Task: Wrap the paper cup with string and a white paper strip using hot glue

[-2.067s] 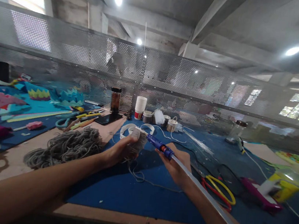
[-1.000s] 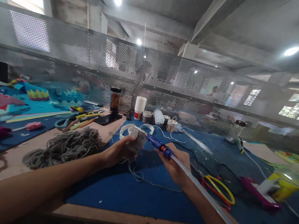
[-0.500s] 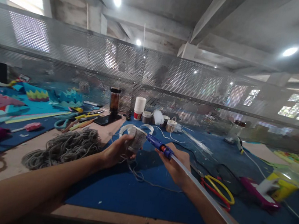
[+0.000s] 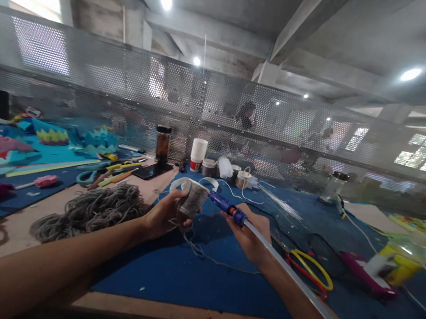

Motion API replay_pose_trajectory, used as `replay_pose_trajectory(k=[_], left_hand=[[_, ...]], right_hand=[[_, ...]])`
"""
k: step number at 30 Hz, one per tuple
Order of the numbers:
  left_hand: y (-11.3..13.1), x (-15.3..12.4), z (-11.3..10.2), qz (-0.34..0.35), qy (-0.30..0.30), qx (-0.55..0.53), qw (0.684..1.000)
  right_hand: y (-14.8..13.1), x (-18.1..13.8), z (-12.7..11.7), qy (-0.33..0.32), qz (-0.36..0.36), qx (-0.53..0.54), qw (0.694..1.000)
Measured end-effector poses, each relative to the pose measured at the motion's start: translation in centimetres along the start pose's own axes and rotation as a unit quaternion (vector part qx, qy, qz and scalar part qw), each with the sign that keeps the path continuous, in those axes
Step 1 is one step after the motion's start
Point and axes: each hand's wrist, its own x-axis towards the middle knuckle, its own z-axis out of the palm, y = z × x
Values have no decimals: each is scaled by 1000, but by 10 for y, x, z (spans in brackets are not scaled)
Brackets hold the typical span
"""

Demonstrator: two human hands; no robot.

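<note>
The cup (image 4: 192, 199), held above the mat (image 4: 188, 277) in the curled fingers of the left hand (image 4: 163, 215), looks mostly cord-wound with its rim bare, while the right hand (image 4: 252, 233), fingers closed round the glue gun (image 4: 226, 206), points the nozzle at its side.

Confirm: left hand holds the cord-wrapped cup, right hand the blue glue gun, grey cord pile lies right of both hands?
No. The head view shows the grey cord pile left of both hands. The rest stands: left hand holds the cord-wrapped cup, right hand the blue glue gun.
</note>
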Motion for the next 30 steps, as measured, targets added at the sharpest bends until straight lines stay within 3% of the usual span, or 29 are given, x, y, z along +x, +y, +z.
replay_pose_trajectory(k=[12, 30], left_hand=[[-1, 2, -10, -3, -27, -40, 999], [6, -1, -7, -9, -6, -59, 998]], right_hand=[[0, 1, -1, 22, 2, -24, 999], [1, 2, 0, 13, 14, -6, 1000]])
